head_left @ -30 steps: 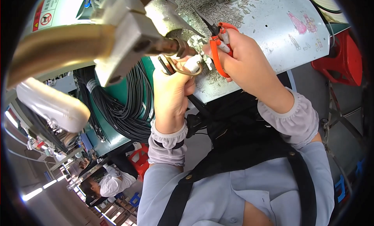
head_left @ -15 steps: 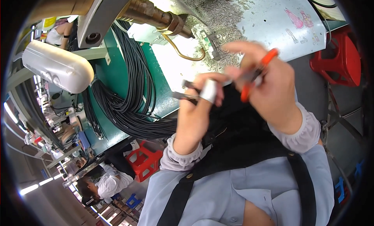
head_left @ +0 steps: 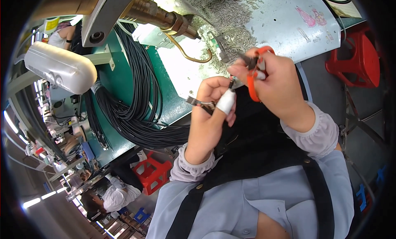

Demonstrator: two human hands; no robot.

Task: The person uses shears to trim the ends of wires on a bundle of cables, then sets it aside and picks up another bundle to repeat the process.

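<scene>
My left hand [head_left: 210,111], its thumb wrapped in white tape, is closed around a black cable [head_left: 232,84]. The stripped-looking tip of the cable sticks up between thumb and fingers. A small metal connector piece [head_left: 194,101] pokes out of the other side of the same hand; whether it belongs to that cable I cannot tell. My right hand [head_left: 280,82] is closed around a scissor-like tool [head_left: 253,84] with orange handles and dark jaws pointing left. Its thumb and forefinger come close to the cable tip; contact is unclear.
A metal press head [head_left: 181,26] with a bent copper tube [head_left: 202,61] stands over a pile of small metal pins [head_left: 231,16]. Bundled black cables [head_left: 136,115] lie on the green bench. A white lamp [head_left: 62,70] hangs left. Red stools [head_left: 354,61] and co-workers [head_left: 119,195] are around.
My right hand has moved slightly left with the tool, whose jaws now point up-left. My left hand has turned, and the cable tip now shows beside the taped thumb.
</scene>
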